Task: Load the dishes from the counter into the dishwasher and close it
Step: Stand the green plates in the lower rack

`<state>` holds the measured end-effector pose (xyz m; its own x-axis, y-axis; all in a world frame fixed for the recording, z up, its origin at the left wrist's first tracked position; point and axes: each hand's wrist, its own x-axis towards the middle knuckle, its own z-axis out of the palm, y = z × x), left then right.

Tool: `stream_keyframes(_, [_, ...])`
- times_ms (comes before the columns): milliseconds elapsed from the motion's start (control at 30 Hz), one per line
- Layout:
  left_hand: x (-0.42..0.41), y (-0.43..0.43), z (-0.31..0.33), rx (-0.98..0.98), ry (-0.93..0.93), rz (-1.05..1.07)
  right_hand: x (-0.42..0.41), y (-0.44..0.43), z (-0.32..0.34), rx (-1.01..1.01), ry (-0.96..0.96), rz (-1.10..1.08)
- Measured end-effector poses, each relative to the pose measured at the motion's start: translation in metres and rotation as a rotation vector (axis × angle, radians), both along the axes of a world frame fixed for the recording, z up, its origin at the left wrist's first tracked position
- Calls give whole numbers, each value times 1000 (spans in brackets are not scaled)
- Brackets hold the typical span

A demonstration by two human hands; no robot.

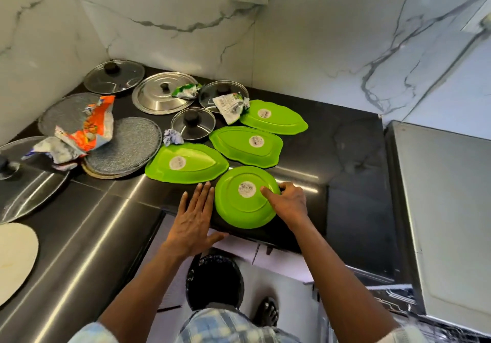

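Four green plates lie face down on the black bench (345, 156): a round green plate (239, 204) at its front edge and three leaf-shaped plates (247, 147) just behind. The right hand (288, 202) grips the round green plate's right rim, forefinger stretched across its underside. The left hand (192, 223), fingers straight and holding nothing, rests flat on the bench just left of it. Pan lids (162, 93) sit farther back.

Bright, even light from above. The dark glossy worktop (350, 146) throws back long white streaks of glare, strongest at lower left. Shadows are short and soft. Wide-angle distortion bends the wall (318, 40) seams. The plate (245, 199) at the centre is sharp; the lid (24, 183) at the left edge is smeared.
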<state>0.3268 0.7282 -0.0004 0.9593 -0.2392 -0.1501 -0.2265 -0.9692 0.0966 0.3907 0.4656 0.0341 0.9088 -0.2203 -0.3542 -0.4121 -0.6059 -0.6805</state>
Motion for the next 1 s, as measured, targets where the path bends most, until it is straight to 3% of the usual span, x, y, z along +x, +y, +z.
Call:
stream_keyframes(167, [3, 5, -7, -60, -39, -22, 18, 1, 3, 228, 106, -171])
stream_keyframes(267, [4, 5, -9, -121, -55, -26, 19, 3, 15, 483, 181, -225])
stream_keyframes(467, [4, 9, -15, -186, -106, -56, -26, 18, 22, 815, 90, -377])
stream_keyframes(700, [7, 5, -16, -243, -94, -21, -149, -10, 39, 799, -184, -618])
stream_keyframes(900, [-62, -72, -11, -495, -192, -326, -307, -59, 29, 670, -226, -954])
stream_keyframes(1000, [-107, -116, -15, -563, -92, -428, -365, -79, 12, 592, -182, -1097])
